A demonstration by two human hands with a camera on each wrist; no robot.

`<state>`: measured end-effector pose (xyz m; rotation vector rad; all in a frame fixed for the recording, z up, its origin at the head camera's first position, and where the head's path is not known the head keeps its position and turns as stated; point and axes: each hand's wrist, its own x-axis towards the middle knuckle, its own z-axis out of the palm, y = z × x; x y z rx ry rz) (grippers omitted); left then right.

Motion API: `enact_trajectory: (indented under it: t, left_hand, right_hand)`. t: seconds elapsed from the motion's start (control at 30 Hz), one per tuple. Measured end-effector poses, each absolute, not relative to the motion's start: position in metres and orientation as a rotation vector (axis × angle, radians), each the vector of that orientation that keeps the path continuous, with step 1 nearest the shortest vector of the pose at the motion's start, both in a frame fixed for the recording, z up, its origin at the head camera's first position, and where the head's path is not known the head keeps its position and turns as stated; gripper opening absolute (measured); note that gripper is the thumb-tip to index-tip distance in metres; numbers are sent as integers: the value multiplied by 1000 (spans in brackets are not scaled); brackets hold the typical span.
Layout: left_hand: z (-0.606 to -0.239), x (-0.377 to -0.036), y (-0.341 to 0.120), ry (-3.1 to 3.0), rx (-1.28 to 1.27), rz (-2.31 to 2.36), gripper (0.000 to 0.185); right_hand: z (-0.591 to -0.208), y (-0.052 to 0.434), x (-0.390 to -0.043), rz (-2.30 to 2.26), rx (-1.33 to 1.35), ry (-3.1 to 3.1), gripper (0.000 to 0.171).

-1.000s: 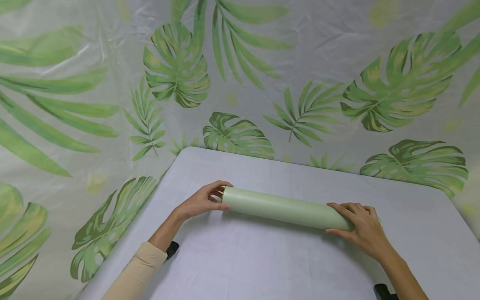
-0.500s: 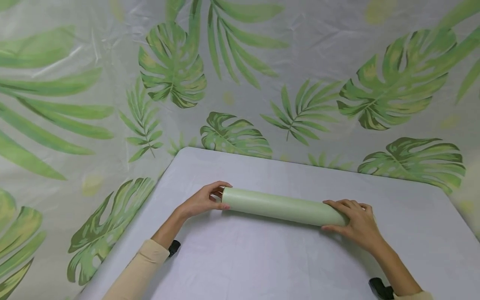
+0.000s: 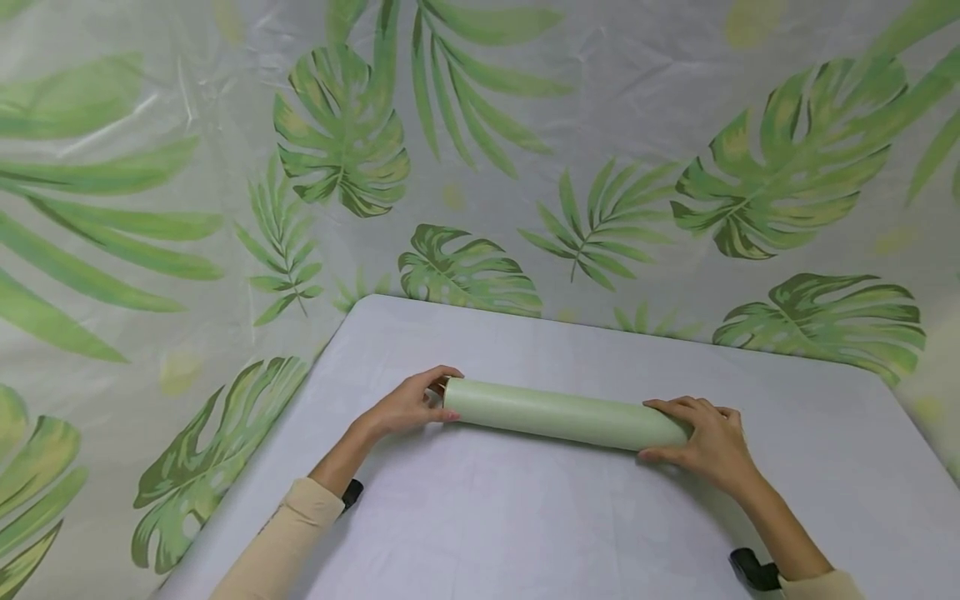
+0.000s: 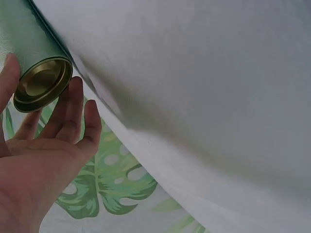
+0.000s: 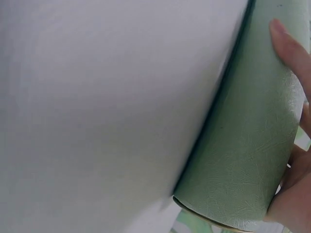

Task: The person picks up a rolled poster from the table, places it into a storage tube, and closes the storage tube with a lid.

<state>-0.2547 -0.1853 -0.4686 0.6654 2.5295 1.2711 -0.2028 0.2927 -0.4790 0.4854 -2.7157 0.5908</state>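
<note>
A long pale green tube (image 3: 555,411) lies crosswise between both hands in the head view. My left hand (image 3: 408,406) holds its left end, thumb on the near side and fingers on the far side. The left wrist view shows that end closed by a recessed gold metal cap (image 4: 43,83), with the left hand (image 4: 48,158) around its rim. My right hand (image 3: 712,442) grips the tube near its right end, thumb along the near side. In the right wrist view, the tube's textured surface (image 5: 243,141) lies beside the right hand (image 5: 294,194).
A white-covered table (image 3: 525,525) with rounded far corners lies beneath the tube. Behind it and to the left hangs leaf-patterned sheeting (image 3: 480,167). A black wrist device (image 3: 753,570) sits by the right forearm, another black device (image 3: 352,495) by the left.
My right hand and the tube's right end have shifted slightly left and away from me. More of the right sleeve shows. The left hand keeps its hold, and the head view has turned a little.
</note>
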Motion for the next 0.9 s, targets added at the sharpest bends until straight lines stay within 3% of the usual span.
enact_trajectory:
  t: [0.3, 0.6, 0.9]
  left_hand:
    - [-470, -260, -184, 2517, 686, 1255, 63]
    - [-470, -261, -182, 2473, 647, 1271, 76]
    - [-460, -247, -221, 2565, 555, 1240, 78]
  right_hand:
    - [-477, 292, -203, 572, 464, -2717, 79]
    - [-473, 294, -200, 522, 415, -2766, 83]
    - [-459, 322, -190, 663, 337, -2756, 64]
